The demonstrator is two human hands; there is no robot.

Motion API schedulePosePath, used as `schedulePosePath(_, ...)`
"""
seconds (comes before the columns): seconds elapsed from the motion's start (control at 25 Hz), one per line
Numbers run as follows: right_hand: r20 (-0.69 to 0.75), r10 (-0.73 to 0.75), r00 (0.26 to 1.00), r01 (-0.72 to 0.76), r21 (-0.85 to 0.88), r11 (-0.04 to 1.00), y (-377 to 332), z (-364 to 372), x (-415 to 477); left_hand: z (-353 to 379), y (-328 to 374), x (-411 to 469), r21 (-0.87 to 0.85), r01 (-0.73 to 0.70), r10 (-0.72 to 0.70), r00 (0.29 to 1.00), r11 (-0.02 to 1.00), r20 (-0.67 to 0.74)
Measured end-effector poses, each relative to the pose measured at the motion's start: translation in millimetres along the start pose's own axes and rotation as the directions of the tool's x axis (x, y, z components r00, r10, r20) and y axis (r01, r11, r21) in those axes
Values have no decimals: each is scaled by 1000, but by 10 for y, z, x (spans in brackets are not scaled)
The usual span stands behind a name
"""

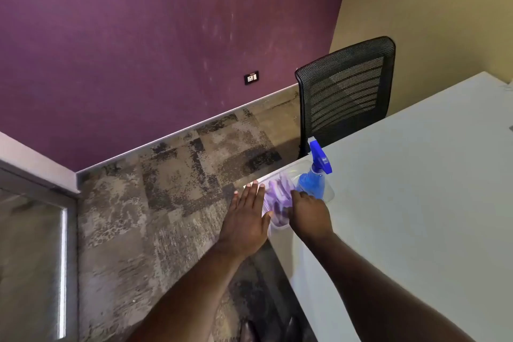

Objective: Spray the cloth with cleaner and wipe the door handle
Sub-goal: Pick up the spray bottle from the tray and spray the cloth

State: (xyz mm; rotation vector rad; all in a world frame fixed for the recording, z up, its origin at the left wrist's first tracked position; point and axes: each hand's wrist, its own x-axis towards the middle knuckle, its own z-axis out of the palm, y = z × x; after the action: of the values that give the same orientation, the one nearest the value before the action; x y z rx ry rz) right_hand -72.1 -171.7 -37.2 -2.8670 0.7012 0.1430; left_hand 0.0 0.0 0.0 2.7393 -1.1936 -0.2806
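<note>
A clear plastic tray (pixel 329 193) sits at the near-left corner of the white table (pixel 416 203). Inside it lie a folded purple cloth (pixel 277 197) and a blue spray bottle (pixel 315 175) with a blue trigger head, standing upright. My left hand (pixel 244 219) is flat with fingers apart, against the tray's left side, over the table edge. My right hand (pixel 309 214) reaches into the tray, fingers curled down on the cloth beside the bottle's base. Whether it grips the cloth is hidden by the hand. No door handle is in view.
A black mesh office chair (pixel 347 91) stands at the table's far-left side. Patterned carpet (pixel 172 189) covers the floor to the left. A purple wall with a socket (pixel 251 77) lies ahead. A glass door frame (pixel 63 258) is at the lower left.
</note>
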Motion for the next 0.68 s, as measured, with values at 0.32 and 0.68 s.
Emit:
schedulePosePath(0.32,-243,-23,970,38,59,998,-117,-276,-114,-80,-134,83,18,-3,4,999,1000,-49)
schedulePosePath(0.68,-315,-11,949,218,633,743,-336,-1251,-260,-881,-146,172,-739,131,-160,987,661,32)
